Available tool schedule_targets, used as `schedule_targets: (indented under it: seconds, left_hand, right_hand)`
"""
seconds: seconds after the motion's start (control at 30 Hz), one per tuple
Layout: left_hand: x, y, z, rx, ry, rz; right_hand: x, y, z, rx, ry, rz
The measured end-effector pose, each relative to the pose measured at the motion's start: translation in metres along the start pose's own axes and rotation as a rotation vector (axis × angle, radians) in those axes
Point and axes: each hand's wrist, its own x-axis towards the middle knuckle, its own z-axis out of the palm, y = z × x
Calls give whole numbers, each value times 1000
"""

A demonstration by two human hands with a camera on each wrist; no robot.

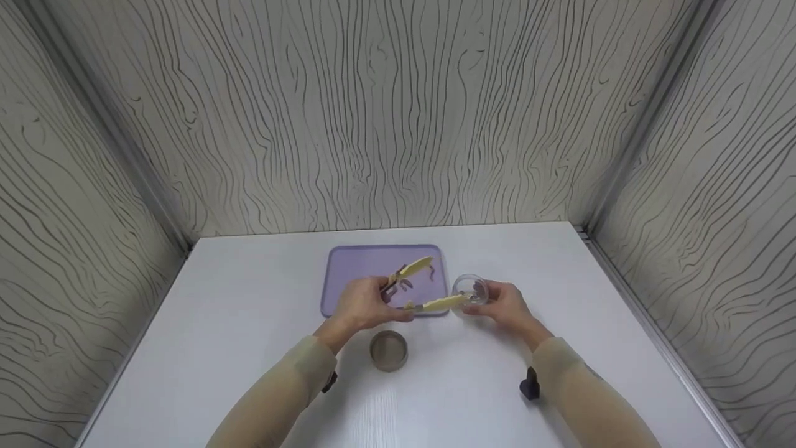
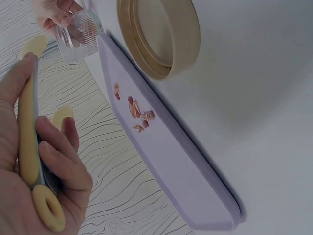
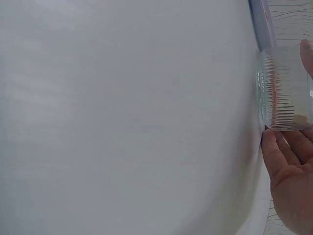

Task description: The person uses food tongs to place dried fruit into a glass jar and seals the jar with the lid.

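Note:
My left hand grips yellow scissor-style tongs over the near edge of a lilac tray. The tongs' arms are spread, and the lower arm reaches toward a small clear ribbed glass jar. My right hand holds this jar tilted at the tray's right front corner. Several small reddish pieces lie on the tray. In the left wrist view my left hand curls round the tongs, with the pieces and jar beyond. In the right wrist view my right hand grips the jar.
A round beige container stands on the white table just in front of the tray, between my forearms. Patterned walls close in the table on three sides. The tray's edge shows beside the jar.

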Motion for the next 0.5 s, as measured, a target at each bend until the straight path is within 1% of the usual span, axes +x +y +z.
schedule_targets:
  seconds: [0.27, 0.5]
  left_hand:
    - [-3, -8, -4, -18, 11, 4]
    - [-6, -16, -7, 9, 44, 6]
  right_hand:
    - [2, 1, 0, -13, -1, 4]
    - [1, 1, -1, -12, 1, -4]
